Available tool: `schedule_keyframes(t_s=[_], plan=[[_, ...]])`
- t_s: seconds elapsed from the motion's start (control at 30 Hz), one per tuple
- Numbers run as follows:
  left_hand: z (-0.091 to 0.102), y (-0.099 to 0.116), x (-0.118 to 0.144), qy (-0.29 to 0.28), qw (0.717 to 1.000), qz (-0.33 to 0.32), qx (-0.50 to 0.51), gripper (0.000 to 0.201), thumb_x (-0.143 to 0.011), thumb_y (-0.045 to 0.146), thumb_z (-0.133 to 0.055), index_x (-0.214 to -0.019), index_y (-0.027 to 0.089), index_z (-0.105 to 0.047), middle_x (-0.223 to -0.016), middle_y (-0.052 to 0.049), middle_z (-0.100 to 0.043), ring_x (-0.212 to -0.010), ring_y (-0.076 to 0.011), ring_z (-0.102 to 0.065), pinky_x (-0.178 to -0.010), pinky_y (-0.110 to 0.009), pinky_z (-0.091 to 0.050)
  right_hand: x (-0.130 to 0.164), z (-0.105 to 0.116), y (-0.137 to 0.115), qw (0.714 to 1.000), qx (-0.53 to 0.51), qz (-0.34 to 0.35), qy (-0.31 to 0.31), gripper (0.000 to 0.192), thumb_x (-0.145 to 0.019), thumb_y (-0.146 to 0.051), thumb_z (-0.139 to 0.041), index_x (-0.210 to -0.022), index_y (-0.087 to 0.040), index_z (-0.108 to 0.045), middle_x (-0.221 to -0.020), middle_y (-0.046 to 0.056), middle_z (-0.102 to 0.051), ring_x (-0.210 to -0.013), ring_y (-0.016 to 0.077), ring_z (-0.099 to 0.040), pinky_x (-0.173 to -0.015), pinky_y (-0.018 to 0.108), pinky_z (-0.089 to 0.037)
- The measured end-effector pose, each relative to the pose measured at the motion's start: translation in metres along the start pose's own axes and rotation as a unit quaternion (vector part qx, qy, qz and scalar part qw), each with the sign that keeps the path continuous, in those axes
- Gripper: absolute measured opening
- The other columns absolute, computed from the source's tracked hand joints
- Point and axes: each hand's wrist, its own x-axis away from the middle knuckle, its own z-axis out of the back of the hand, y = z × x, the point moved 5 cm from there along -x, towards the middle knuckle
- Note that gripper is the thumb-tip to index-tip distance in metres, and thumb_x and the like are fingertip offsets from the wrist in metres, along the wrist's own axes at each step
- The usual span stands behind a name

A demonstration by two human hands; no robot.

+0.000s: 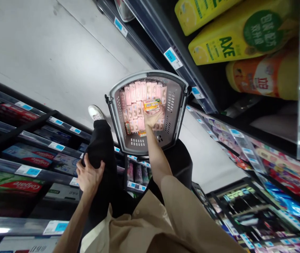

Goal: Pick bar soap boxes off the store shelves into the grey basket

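My right hand (153,117) reaches down into a grey shopping basket (174,88) and grips a small yellow-and-orange packet (152,104), shaped like a wrapped soap bar. Beneath it, rows of pink packets (136,92) are stacked tightly on end in the basket. A few more orange packets (142,133) show near the basket's near wall, partly hidden by my forearm. My left hand (90,174) lies on my black-trousered knee, fingers spread, holding nothing.
Shelves on the left carry Colgate boxes (30,154). At the upper right, a shelf holds yellow AXE bottles (226,45) and an orange-labelled bottle (263,77). The basket stands on the pale floor (60,56) close to the right shelf, beside my white shoe (95,112).
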Motion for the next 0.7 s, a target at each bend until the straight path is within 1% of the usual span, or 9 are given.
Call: schedule_keyframes(t_s=[0.07, 0.13, 0.23, 0.3, 0.37, 0.4, 0.47, 0.6, 0.7], plan=[[-0.001, -0.001, 0.000, -0.001, 1.000, 0.000, -0.001, 0.082, -0.096, 0.062, -0.062, -0.164, 0.019, -0.044, -0.147, -0.024, -0.055, -0.120, -0.0441, -0.065, -0.088, -0.053, -0.058, 0.014, -0.003, 0.009, 0.998, -0.030, -0.050, 0.038, 0.072, -0.101, -0.050, -0.069, -0.153, -0.007, -0.045, -0.155, 0.027, -0.050, -0.156, 0.0347, -0.033, -0.134, 0.058, -0.029], [0.000, -0.001, -0.001, -0.003, 1.000, 0.003, -0.004, 0.083, -0.095, 0.062, -0.063, -0.164, 0.019, -0.044, -0.148, -0.024, -0.055, -0.121, -0.0451, -0.065, -0.088, -0.054, -0.058, 0.041, -0.007, 0.027, 0.990, -0.068, -0.106, 0.068, 0.064, -0.101, -0.041, -0.065, -0.152, -0.007, -0.046, -0.158, 0.027, -0.048, -0.156, 0.0335, -0.035, -0.134, 0.055, -0.029], [0.001, -0.001, -0.001, 0.002, 1.000, 0.006, -0.006, 0.084, -0.094, 0.061, -0.064, -0.164, 0.018, -0.045, -0.149, -0.025, -0.056, -0.121, -0.0463, -0.066, -0.089, -0.057, -0.060, 0.089, -0.017, 0.057, 0.984, -0.080, -0.154, 0.045, 0.050, -0.097, -0.028, -0.065, -0.142, -0.008, -0.055, -0.148, 0.024, -0.058, -0.145, 0.0315, -0.049, -0.130, 0.049, -0.035], [0.001, -0.001, -0.002, 0.005, 1.000, 0.003, -0.005, 0.084, -0.094, 0.061, -0.065, -0.163, 0.018, -0.046, -0.148, -0.025, -0.056, -0.120, -0.0466, -0.066, -0.089, -0.058, -0.060, 0.116, -0.028, 0.075, 0.982, -0.067, -0.177, 0.018, 0.060, -0.086, -0.028, -0.079, -0.137, -0.005, -0.059, -0.142, 0.026, -0.063, -0.139, 0.0370, -0.053, -0.126, 0.052, -0.039], [-0.001, -0.003, -0.002, 0.006, 1.000, 0.003, -0.002, 0.084, -0.094, 0.062, -0.065, -0.164, 0.019, -0.046, -0.148, -0.025, -0.056, -0.121, -0.0467, -0.066, -0.089, -0.058, -0.060, 0.131, -0.043, 0.090, 0.980, -0.035, -0.193, -0.021, 0.087, -0.071, -0.030, -0.093, -0.144, -0.001, -0.055, -0.150, 0.033, -0.057, -0.143, 0.0439, -0.049, -0.125, 0.056, -0.038], [-0.003, -0.004, -0.002, 0.006, 1.000, 0.005, -0.001, 0.085, -0.094, 0.063, -0.065, -0.164, 0.020, -0.045, -0.148, -0.025, -0.056, -0.121, -0.0468, -0.066, -0.089, -0.058, -0.060, 0.134, -0.052, 0.094, 0.979, -0.012, -0.197, -0.041, 0.099, -0.066, -0.031, -0.096, -0.149, 0.000, -0.051, -0.155, 0.035, -0.053, -0.146, 0.0460, -0.046, -0.125, 0.057, -0.036], [-0.005, -0.007, -0.002, 0.005, 1.000, 0.010, 0.000, 0.086, -0.093, 0.064, -0.065, -0.165, 0.020, -0.045, -0.148, -0.025, -0.056, -0.122, -0.0468, -0.065, -0.088, -0.059, -0.060, 0.134, -0.068, 0.099, 0.976, 0.034, -0.205, -0.065, 0.108, -0.064, -0.032, -0.098, -0.153, 0.002, -0.046, -0.157, 0.037, -0.050, -0.148, 0.0463, -0.043, -0.125, 0.056, -0.034], [-0.007, -0.009, -0.002, 0.009, 1.000, 0.014, 0.000, 0.085, -0.094, 0.063, -0.065, -0.164, 0.021, -0.045, -0.148, -0.025, -0.056, -0.120, -0.0465, -0.066, -0.088, -0.059, -0.060, 0.121, -0.085, 0.097, 0.968, 0.055, -0.243, -0.033, 0.104, -0.069, -0.034, -0.095, -0.151, 0.005, -0.045, -0.147, 0.038, -0.055, -0.140, 0.0457, -0.048, -0.121, 0.054, -0.037], [-0.006, -0.008, -0.002, 0.010, 1.000, 0.014, 0.001, 0.083, -0.094, 0.062, -0.065, -0.164, 0.021, -0.046, -0.147, -0.024, -0.056, -0.121, -0.0459, -0.066, -0.088, -0.058, -0.060, 0.116, -0.088, 0.093, 0.963, 0.047, -0.267, -0.006, 0.103, -0.076, -0.038, -0.089, -0.157, 0.002, -0.038, -0.144, 0.036, -0.057, -0.134, 0.0446, -0.053, -0.117, 0.053, -0.040]])
